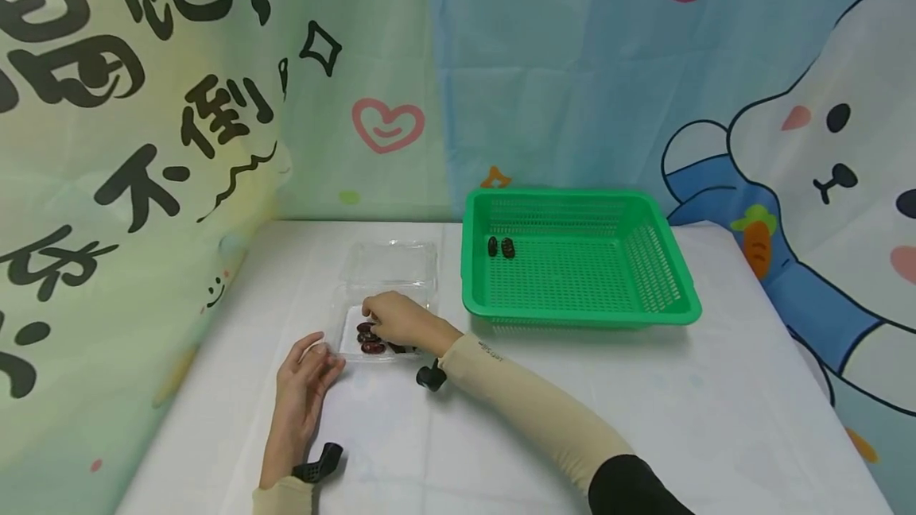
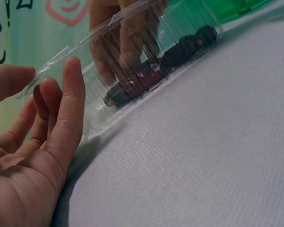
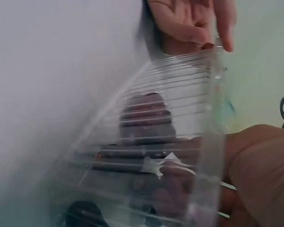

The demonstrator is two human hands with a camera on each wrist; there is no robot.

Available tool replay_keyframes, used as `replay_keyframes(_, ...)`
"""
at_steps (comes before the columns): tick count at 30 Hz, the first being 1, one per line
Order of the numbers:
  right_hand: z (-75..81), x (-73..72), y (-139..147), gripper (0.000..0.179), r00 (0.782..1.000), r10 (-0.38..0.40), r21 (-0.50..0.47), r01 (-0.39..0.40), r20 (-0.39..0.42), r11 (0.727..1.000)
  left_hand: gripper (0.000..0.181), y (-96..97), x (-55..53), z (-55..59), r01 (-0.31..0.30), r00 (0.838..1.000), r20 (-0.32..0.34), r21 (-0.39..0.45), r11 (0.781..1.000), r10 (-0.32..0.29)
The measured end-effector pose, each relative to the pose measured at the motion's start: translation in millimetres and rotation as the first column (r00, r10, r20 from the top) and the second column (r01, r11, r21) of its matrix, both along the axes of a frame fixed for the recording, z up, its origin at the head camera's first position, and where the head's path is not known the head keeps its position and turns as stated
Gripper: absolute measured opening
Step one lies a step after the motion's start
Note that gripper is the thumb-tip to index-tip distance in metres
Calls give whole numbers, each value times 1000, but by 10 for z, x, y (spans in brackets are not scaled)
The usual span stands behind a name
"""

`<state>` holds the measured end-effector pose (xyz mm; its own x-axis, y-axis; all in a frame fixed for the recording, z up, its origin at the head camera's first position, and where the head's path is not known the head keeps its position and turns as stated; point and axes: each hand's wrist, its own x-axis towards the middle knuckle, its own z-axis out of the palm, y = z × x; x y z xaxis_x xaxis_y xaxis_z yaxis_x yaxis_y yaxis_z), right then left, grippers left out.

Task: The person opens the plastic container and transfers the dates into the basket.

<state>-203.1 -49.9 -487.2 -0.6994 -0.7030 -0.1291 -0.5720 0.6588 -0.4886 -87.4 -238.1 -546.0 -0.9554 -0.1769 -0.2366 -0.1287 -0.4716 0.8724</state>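
Note:
A clear plastic box (image 1: 336, 340) with its lid (image 1: 392, 262) laid back stands on the white cloth. Several dark red, wrinkled dates (image 1: 372, 347) lie in it, grouped at the near side. My left hand (image 1: 306, 380) is at the box's near left corner, its thumb on the rim and its other fingers against the outer wall. My right hand (image 1: 406, 319) reaches down into the box, fingertips right at the dates (image 2: 142, 79); I cannot tell whether they pinch one. In the right wrist view, the box wall partly veils the right fingers (image 3: 175, 175).
A green perforated basket (image 1: 580, 320) stands right of the box, with two dark dates (image 1: 501, 247) near its back left corner. Printed curtains (image 1: 558, 102) hang behind and to the left of the cloth-covered table (image 1: 515, 420). Each wrist carries a small black camera (image 1: 432, 377).

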Motion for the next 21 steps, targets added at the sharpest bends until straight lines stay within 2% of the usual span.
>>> replay_keyframes(4, -48, -11, -40, 27, 999, 30, 31, -29, -42, 999, 20, -3, -3, -2, 1, 1000, -11, -1, 1000, -1)
replay_keyframes(14, -114, 14, -37, 28, 999, 29, 31, -28, -20, 999, 21, 0, 25, -20, 5, 1000, -5, -8, 1000, -5)
replay_keyframes(21, -108, -9, 1, 22, 1000, 14, -17, -14, -12, 1000, 22, 1, -1, -10, 6, 1000, -14, -18, 1000, -7)
